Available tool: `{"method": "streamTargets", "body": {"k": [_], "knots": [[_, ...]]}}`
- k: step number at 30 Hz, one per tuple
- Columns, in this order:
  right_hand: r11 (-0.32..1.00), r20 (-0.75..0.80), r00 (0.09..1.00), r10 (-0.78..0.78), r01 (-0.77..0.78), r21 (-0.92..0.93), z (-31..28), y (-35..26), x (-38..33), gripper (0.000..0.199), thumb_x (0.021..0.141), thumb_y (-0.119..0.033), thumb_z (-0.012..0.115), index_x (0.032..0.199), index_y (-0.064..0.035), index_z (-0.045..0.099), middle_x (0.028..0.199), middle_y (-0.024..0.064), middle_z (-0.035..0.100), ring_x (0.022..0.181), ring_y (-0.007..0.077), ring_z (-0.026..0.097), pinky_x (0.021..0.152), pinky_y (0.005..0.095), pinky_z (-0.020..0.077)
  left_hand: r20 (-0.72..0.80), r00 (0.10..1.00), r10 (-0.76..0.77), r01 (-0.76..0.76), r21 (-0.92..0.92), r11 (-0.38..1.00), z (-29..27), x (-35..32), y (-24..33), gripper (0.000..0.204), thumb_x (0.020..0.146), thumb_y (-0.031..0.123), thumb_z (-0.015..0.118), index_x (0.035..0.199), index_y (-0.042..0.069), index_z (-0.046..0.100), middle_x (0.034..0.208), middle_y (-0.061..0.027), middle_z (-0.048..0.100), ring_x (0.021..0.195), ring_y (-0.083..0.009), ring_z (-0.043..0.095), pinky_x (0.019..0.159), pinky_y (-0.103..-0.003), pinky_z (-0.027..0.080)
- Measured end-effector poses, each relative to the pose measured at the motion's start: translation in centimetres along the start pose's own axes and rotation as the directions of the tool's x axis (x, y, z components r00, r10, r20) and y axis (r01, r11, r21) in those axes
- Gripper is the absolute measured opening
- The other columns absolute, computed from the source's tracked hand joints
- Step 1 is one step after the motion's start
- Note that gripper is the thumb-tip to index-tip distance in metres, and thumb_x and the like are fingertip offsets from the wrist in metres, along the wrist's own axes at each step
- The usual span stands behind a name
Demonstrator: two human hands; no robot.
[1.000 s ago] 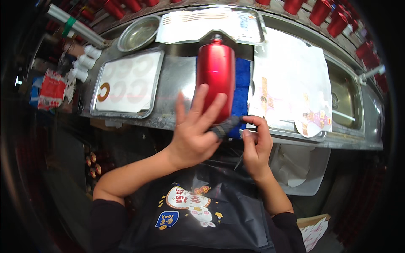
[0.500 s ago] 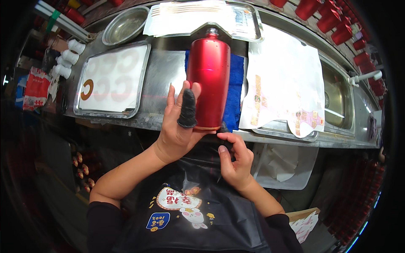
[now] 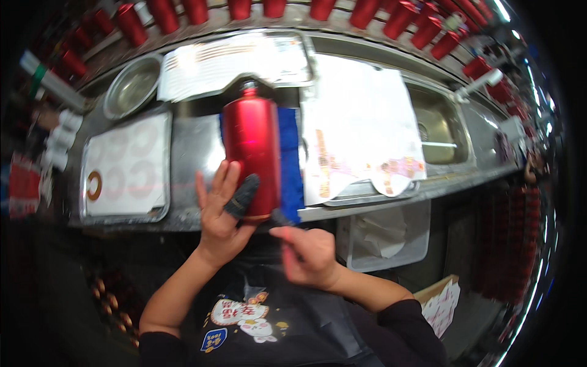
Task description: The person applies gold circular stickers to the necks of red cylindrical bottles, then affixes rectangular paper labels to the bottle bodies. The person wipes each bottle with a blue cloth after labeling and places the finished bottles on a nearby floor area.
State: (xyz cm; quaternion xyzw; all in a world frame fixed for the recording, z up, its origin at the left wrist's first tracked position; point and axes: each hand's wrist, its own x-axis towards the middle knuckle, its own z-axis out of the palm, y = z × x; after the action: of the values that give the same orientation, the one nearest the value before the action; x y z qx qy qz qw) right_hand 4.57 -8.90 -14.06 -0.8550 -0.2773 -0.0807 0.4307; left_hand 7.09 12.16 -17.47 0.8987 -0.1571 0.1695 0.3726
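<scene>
A tall red metallic bottle (image 3: 254, 147) points its narrow neck away from me over a blue cloth (image 3: 290, 160). At its base, on the left side, is my left hand (image 3: 221, 225). One finger wears a black cover and lies against the bottle, the thumb is by the base, and the other fingers spread outward. Holding nothing I can see, my right hand (image 3: 313, 255) is beside the base's right corner, its thumb and a finger apart. A black tip, apparently another covered finger, reaches the base rim. Motion blurs this hand.
A tray (image 3: 168, 183) bearing a sheet with C-shaped pieces stands left, beside a metal bowl (image 3: 110, 98). Behind the bottle lies another sheet-covered tray (image 3: 309, 61). Right are white sheets (image 3: 361, 116), a sink (image 3: 461, 137) and, below, a plastic bin (image 3: 422, 248). Red bottles (image 3: 403, 18) line the back.
The whole view has swung, shifting the bench leftward in the picture. Both hands stay at the bottle's base, and my right hand has turned so its back shows more.
</scene>
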Motion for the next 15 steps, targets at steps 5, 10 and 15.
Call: {"method": "streamTargets", "body": {"k": [5,10,15], "knots": [[0.996,0.010,0.997,-0.079,0.079,-0.034,0.7,-1.9,2.1,0.042,0.069,0.002,0.069,0.110,-0.0043,0.069,0.063,0.0042,0.055,0.048,0.0245,0.056,0.046,0.0377,0.0434,-0.030,0.997,0.071,-0.072,-0.029,0.997,0.6,0.4,-0.4,0.065,0.077,0.017,0.079,0.139,0.007,0.062,0.159,-0.0207,0.043,0.150,-0.0390,0.036,0.123,-0.061,0.009],[0.966,0.087,0.994,-0.067,0.043,0.253,0.4,-2.6,4.2,0.026,0.080,-0.004,0.069,0.106,-0.0066,0.068,0.074,0.0089,0.066,0.061,0.0268,0.067,0.053,0.0377,0.0508,-0.031,0.991,0.134,-0.133,0.017,0.991,0.5,0.7,-1.2,0.070,0.081,0.023,0.081,0.144,0.004,0.056,0.158,-0.0220,0.043,0.149,-0.0405,0.036,0.123,-0.062,0.012],[0.896,-0.194,0.902,0.386,-0.416,-0.153,-8.6,6.8,2.8,0.019,0.087,-0.007,0.070,0.105,-0.0027,0.072,0.093,0.0159,0.073,0.082,0.0310,0.072,0.071,0.0350,0.0562,0.070,0.994,0.084,-0.082,-0.040,0.996,-0.7,0.0,-1.3,0.077,0.082,0.026,0.081,0.149,0.003,0.050,0.161,-0.0224,0.038,0.152,-0.0401,0.032,0.123,-0.061,0.010]]}}
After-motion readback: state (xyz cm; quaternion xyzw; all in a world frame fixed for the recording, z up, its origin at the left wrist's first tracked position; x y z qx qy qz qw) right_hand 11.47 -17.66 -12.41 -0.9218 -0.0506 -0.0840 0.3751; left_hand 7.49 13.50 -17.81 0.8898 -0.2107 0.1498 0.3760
